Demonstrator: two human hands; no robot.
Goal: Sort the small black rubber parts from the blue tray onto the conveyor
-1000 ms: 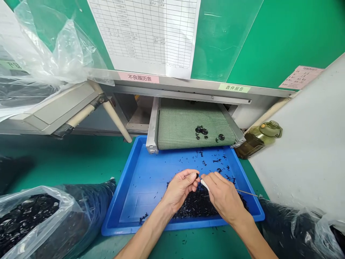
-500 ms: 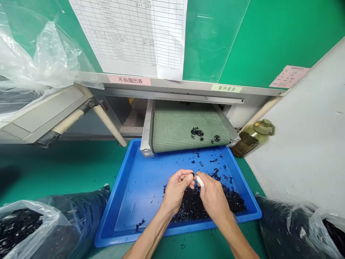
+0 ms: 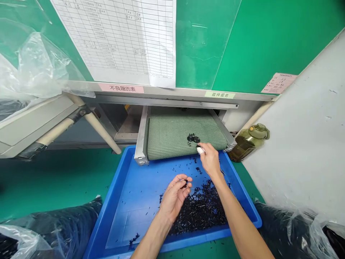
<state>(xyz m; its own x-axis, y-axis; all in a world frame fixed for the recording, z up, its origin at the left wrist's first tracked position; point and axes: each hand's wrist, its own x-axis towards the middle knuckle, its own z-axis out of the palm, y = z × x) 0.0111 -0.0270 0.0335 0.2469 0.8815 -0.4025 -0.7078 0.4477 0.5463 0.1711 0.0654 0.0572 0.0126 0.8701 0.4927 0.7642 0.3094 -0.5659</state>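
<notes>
A blue tray [image 3: 121, 201] lies under the end of a green mesh conveyor belt [image 3: 167, 136]. A heap of small black plastic bits [image 3: 199, 212] fills the tray's right half. My left hand [image 3: 175, 196] hovers over the tray with its fingers pinched on a small black part [image 3: 185, 182]. My right hand [image 3: 208, 160] reaches to the belt's front edge, fingers closed, a white cover on one fingertip, close to two black round parts [image 3: 193, 138] on the belt. What the right hand holds is hidden.
Clear plastic bags of black parts sit at the lower left [image 3: 40, 230] and lower right [image 3: 302, 230]. An olive-green bottle [image 3: 248, 142] lies right of the belt. A paper chart [image 3: 121, 39] hangs on the green panel above. A white wall [image 3: 304, 136] bounds the right side.
My right hand left the left hand and moved up to the belt's front edge. The left hand stayed over the tray with its pinch. The third round part on the belt is no longer visible.
</notes>
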